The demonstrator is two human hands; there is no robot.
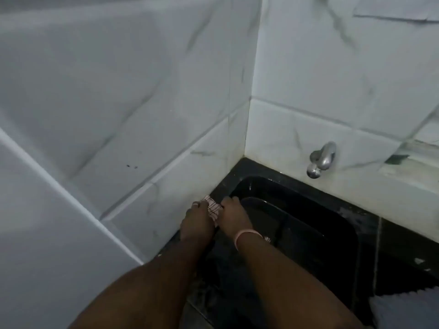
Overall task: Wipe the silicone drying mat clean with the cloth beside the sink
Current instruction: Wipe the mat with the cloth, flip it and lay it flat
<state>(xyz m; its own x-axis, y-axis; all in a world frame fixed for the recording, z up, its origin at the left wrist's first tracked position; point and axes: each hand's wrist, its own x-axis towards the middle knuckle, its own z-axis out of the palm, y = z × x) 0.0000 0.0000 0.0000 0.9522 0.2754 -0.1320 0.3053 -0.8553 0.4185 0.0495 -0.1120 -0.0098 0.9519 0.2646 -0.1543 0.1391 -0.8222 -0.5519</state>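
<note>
Head view, blurry, dim corner of a black counter (403, 236) against white marble-look wall tiles (118, 91). Both hands are together at the counter's far left corner, right at the left rim of the black sink (308, 210). Left hand (196, 224) lies on top of a pale cloth (212, 207) with thin dark stripes, fingers curled down over it, holding it against the counter edge by the wall. Right hand (231, 216) sits just beside the left, touching the same cloth from the sink side, fingers bent over the sink's rim; it seems to grip the cloth, but the fingertips are too dark to tell exactly. Only a small patch of cloth shows between the two hands, plus a scrap peeking out past the right wrist. Pink bangle (247, 235) on the right wrist. Both forearms come in from the bottom edge, close together. Sink basin is wet and shiny, with a dark rounded shape (285, 219) lying inside it, edges faintly outlined; cannot tell if that is the silicone mat, too dark. Chrome tap (322, 159) is mounted on the back wall above the sink's far rim, well apart from the hands. Something light grey with a jagged edge (403, 305) sits at the counter's near right corner, unclear what.
</note>
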